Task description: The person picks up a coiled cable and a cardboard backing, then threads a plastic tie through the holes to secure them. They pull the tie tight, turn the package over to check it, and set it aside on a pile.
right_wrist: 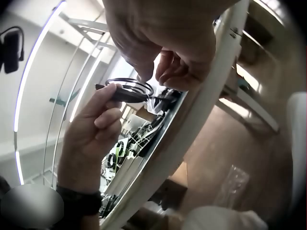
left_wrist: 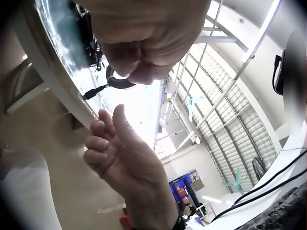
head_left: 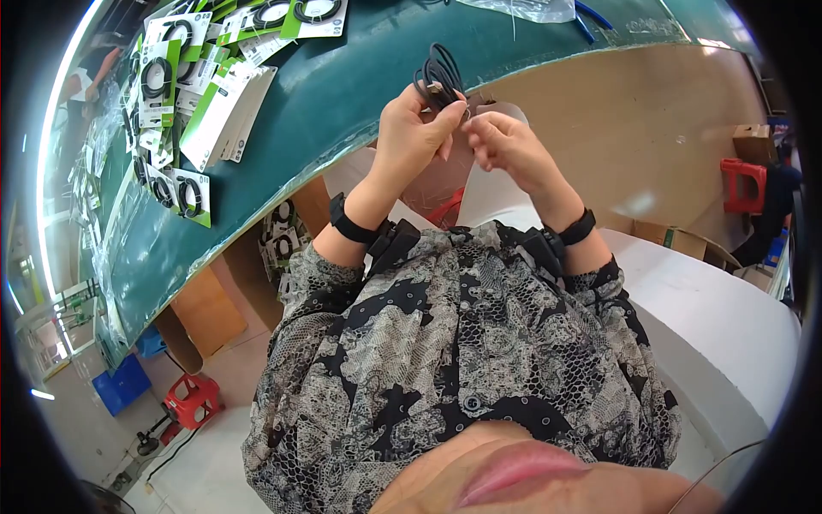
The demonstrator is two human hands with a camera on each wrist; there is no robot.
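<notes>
A coil of black cable (head_left: 440, 67) is gripped in my left hand (head_left: 414, 135), the thumb pressed over its lower end. In the right wrist view the coil's loops (right_wrist: 136, 85) stick out past the left thumb and fingertips. My right hand (head_left: 515, 154) is just to the right of the coil, its fingers bent and its thumb near the index finger. Beside those fingertips a thin pale strand shows in the head view. I cannot tell whether the right fingers pinch it. A dark cable end (left_wrist: 95, 91) hangs beyond the left fingers in the left wrist view.
The green table (head_left: 317, 111) lies ahead and left. On it are carded cables (head_left: 157, 81), a stack of white-and-green cards (head_left: 227, 116), a clear plastic bag (head_left: 535, 8) and a blue strip (head_left: 586, 27). Red stools (head_left: 743, 193) and cardboard boxes (head_left: 681, 240) stand on the floor.
</notes>
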